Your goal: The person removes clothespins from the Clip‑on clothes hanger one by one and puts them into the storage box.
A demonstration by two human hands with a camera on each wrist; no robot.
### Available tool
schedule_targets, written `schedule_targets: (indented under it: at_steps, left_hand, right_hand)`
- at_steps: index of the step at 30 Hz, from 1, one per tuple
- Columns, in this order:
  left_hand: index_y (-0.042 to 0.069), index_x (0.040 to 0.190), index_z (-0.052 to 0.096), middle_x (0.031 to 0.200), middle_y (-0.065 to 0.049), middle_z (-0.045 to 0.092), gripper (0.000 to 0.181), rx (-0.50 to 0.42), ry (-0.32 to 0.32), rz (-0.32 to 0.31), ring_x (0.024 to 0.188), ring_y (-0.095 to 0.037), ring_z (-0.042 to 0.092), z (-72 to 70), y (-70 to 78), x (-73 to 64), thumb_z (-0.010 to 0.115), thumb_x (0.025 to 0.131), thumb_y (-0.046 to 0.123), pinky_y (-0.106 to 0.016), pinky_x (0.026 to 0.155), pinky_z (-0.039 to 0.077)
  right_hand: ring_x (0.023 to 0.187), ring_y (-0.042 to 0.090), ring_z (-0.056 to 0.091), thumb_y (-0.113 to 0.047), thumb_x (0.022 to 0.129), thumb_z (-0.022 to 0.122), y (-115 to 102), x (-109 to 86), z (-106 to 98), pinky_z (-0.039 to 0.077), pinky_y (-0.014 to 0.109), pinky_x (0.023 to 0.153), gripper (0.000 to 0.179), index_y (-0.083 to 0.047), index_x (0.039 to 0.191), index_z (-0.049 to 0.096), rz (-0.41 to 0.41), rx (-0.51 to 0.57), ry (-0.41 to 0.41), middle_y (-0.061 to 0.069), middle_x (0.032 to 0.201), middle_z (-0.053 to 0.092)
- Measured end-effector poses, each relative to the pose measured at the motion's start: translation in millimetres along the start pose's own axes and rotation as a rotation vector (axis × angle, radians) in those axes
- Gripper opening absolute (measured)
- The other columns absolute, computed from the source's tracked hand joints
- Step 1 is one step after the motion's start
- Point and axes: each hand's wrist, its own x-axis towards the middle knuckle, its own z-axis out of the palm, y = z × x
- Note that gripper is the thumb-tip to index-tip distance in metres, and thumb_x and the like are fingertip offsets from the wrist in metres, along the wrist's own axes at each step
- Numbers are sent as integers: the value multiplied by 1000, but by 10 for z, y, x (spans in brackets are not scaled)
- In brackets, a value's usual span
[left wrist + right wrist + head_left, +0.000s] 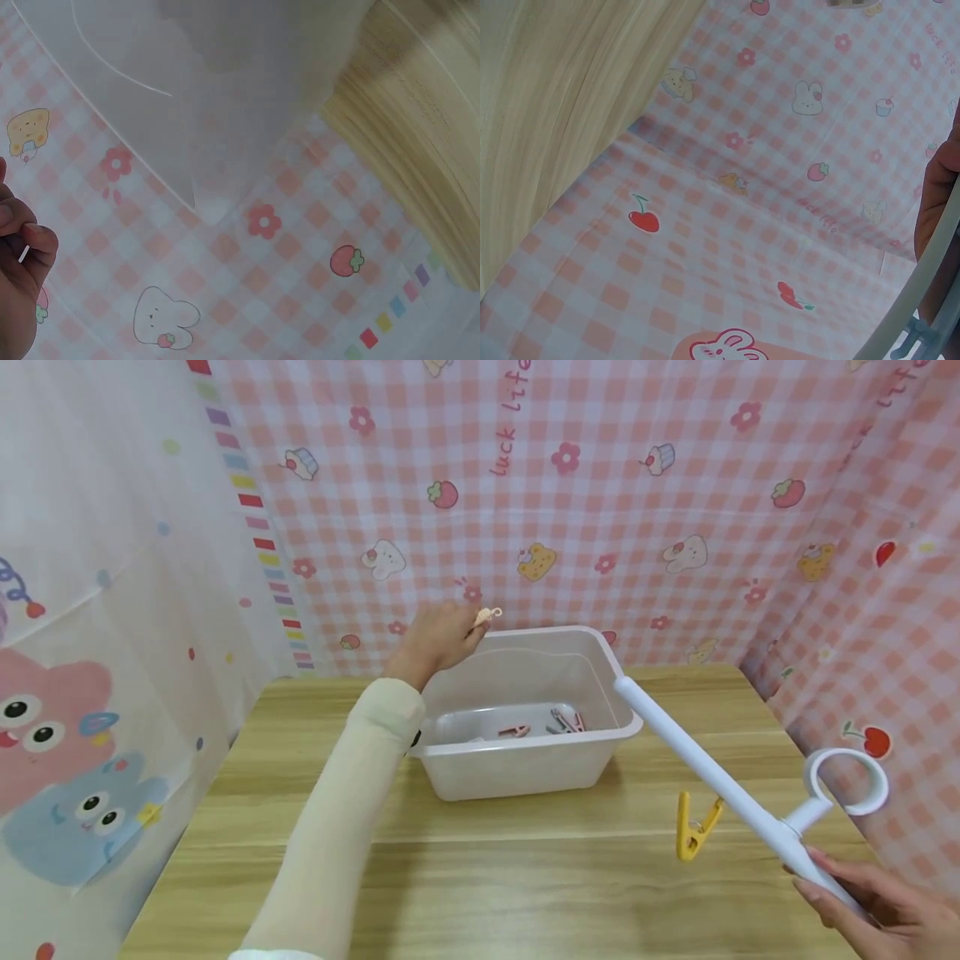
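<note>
My left hand (442, 639) is raised over the left rear side of a white plastic tub (517, 768). It pinches a small cream-coloured piece with a hooked end (489, 615); in the left wrist view only part of the hand (22, 270) shows. My right hand (885, 902) grips the lower end of a white rod with a side ring (705, 768), which slants up toward the tub's right rim. A yellow clothespin (690, 839) appears beside the rod; whether they touch I cannot tell. Inside the tub lie several clothespins (516, 732), some reddish, some grey.
A wood-grain table (480, 877) carries the tub near its back edge. Pink checked cloth (465, 527) hangs behind and to the right, and white printed cloth (112, 568) hangs on the left.
</note>
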Motion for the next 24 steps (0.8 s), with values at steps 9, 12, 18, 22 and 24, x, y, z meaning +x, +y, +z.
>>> schedule_targets:
  at_steps: [9, 12, 18, 22, 24]
  left_hand:
    - [8, 94, 61, 78, -10, 63, 33, -7, -37, 4, 71, -25, 57, -1, 26, -2, 44, 108, 33, -40, 66, 52]
    - [10, 95, 61, 80, -9, 63, 33, -40, -64, -1, 73, -25, 57, -18, 63, 7, 44, 108, 34, -40, 68, 52]
    - [11, 97, 64, 87, -7, 66, 36, -10, -129, 15, 78, -24, 61, -16, 139, 54, 44, 108, 38, -41, 73, 55]
    - [12, 105, 65, 98, -7, 69, 35, -30, -216, 5, 91, -25, 65, -46, 201, 82, 43, 108, 40, -44, 84, 56]
    - [13, 105, 64, 99, -8, 69, 34, -52, -248, 2, 93, -25, 65, -66, 224, 91, 43, 108, 39, -44, 86, 55]
  right_hand:
    - [57, -2, 55, 5, 88, 74, -4, -15, -1, 39, 12, 41, 29, 26, 106, 66, 21, -28, 3, -7, 95, 80]
    - [56, -3, 54, 6, 88, 73, -16, -17, 9, 38, 13, 40, 28, 25, 106, 66, 34, -74, 9, -10, 94, 79]
    - [55, -4, 53, 4, 88, 74, -27, -16, 11, 37, 12, 40, 28, 24, 106, 67, 31, -113, 12, -12, 93, 79]
    - [54, -4, 52, 4, 88, 74, -30, -16, 11, 36, 13, 39, 27, 24, 106, 67, 38, -131, 9, -13, 93, 78]
    - [54, -4, 51, 5, 88, 73, -38, -16, 14, 36, 13, 39, 26, 23, 106, 68, 50, -149, 10, -15, 91, 78]
